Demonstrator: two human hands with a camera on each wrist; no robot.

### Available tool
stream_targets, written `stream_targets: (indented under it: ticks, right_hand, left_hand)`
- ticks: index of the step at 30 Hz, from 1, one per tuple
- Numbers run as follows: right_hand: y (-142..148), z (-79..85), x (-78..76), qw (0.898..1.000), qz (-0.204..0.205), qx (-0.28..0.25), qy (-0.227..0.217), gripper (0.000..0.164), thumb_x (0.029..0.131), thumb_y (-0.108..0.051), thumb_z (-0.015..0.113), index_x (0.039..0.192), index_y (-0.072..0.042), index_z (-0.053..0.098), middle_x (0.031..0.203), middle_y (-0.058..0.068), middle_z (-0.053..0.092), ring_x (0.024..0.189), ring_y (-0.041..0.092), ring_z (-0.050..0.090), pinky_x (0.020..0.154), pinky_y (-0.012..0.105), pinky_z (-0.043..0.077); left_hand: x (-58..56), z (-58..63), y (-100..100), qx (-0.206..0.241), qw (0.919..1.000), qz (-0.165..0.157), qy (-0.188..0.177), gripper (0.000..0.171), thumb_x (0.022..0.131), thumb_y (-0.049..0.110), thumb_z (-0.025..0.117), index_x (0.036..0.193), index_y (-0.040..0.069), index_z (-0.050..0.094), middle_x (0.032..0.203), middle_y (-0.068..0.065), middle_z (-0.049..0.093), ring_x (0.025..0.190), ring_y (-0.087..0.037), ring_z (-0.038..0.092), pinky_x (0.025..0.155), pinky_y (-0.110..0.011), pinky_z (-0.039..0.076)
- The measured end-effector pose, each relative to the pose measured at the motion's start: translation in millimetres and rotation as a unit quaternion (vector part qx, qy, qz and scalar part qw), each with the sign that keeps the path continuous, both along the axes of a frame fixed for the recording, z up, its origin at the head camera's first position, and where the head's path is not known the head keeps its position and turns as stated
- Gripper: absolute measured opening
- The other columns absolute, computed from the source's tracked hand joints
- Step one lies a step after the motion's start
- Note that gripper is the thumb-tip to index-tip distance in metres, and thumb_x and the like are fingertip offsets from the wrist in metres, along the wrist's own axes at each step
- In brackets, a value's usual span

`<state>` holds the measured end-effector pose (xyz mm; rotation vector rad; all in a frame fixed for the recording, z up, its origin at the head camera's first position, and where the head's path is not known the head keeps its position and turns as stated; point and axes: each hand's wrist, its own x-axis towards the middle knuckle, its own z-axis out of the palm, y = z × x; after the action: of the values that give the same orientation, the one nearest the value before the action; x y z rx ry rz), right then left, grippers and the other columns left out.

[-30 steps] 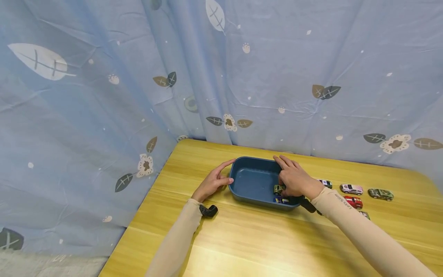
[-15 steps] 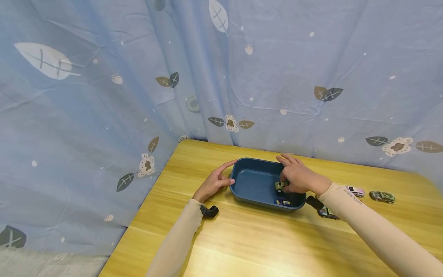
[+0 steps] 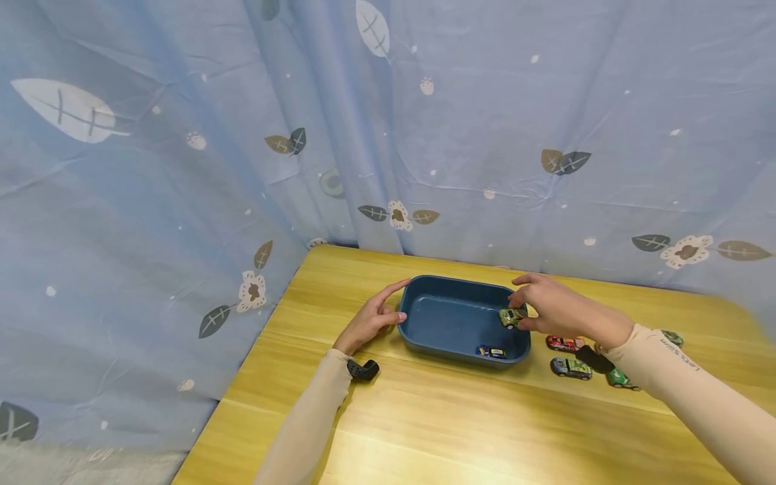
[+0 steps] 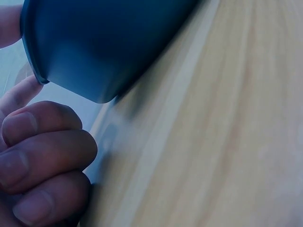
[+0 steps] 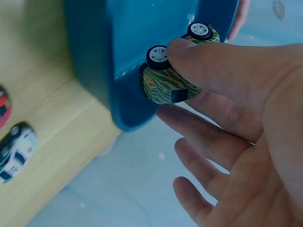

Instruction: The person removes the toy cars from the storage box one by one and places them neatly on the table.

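A dark blue plastic bin (image 3: 448,322) stands on the wooden table. At its left end, my left hand (image 3: 368,325) touches the rim with the thumb and a straight index finger; the left wrist view shows the other fingers curled in beside the bin wall (image 4: 94,47). My right hand (image 3: 558,311) pinches a green camouflage toy car (image 3: 510,318) between thumb and fingers at the bin's right end. In the right wrist view the camouflage car (image 5: 165,85) is tilted, white-rimmed wheels showing. A small blue toy car (image 3: 491,351) lies inside the bin, near its front wall.
Right of the bin sit several toy cars: a red one (image 3: 566,343), a blue and green one (image 3: 571,368), a green one (image 3: 621,378) and a camouflage one (image 3: 671,337), some partly behind my right forearm. A blue leaf-print curtain (image 3: 485,135) hangs along the table's back edge.
My right hand has moved right, carrying the camouflage car from inside the bin to its right end. Its forearm now uncovers other cars and covers some seen before. The left hand stays put.
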<state>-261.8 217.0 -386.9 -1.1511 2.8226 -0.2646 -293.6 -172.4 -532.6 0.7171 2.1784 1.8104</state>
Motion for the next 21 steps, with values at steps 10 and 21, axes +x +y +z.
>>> stream_targets:
  ticks: [10,21]
  right_hand:
    - [42.9,-3.1,16.6,1.000,-0.029,0.004,0.006,0.020,0.086,-0.012,0.086,0.105,-0.013,0.081,0.107,-0.001,0.077,0.116,0.038,0.064,0.092,0.053,0.057]
    - [107.8,-12.1,29.1,0.997,-0.076,0.019,0.021,0.024,0.083,-0.017,0.090,0.104,-0.013,0.081,0.101,-0.004,0.074,0.101,0.031,0.066,0.082,0.048,0.058]
  left_hand:
    - [1.2,-0.3,-0.3,-0.004,0.9999,-0.007,0.010,0.069,0.105,0.015,0.065,0.166,0.031,0.038,0.051,0.004,0.032,0.041,-0.015,0.026,0.046,-0.027,0.028]
    - [0.0,1.8,1.3,0.004,0.9999,-0.010,0.003,0.070,0.104,0.012,0.066,0.166,0.029,0.039,0.051,0.006,0.033,0.041,-0.016,0.026,0.045,-0.027,0.027]
